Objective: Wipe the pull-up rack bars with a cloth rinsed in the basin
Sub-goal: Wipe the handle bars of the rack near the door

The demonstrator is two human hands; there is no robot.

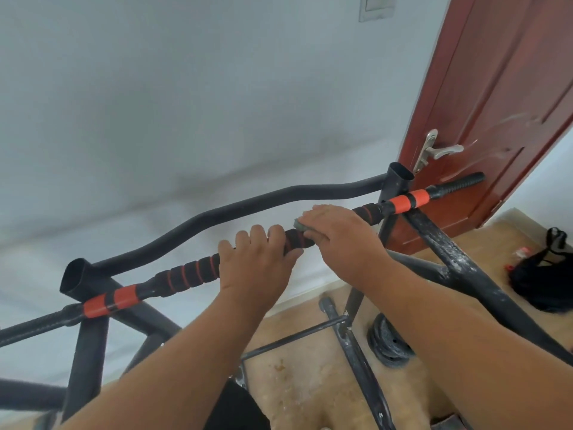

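While the left hand (257,259) curls its fingers over the padded bar (186,274) and holds it tight, the right hand (338,231) presses a small green cloth (299,224) down on the same bar, just beside the left hand's knuckles. Only a little bit of the cloth peeks out past the right fingertips. The rest hides under the palm. The right fingers look bent over the cloth and the bar, so that hand seems to grip both together.

To do this step well, I think the left hand should stay firm so the bar does not wobble. The right hand should wrap the cloth all the way round the bar, then slide away from the left hand toward the orange band (409,201) on the far side of the right hand. The foam has bumps and little grooves, so a small twist while sliding should help get the dirt out of them.

Behind both hands runs a wavy black bar (248,203). It likely needs a wipe too. Below the right wrist, a slanted frame leg (459,259) has white specks on it and looks dirty.

No basin shows here, so I cannot tell where the rinsing water is. The cloth may need a rinse soon.
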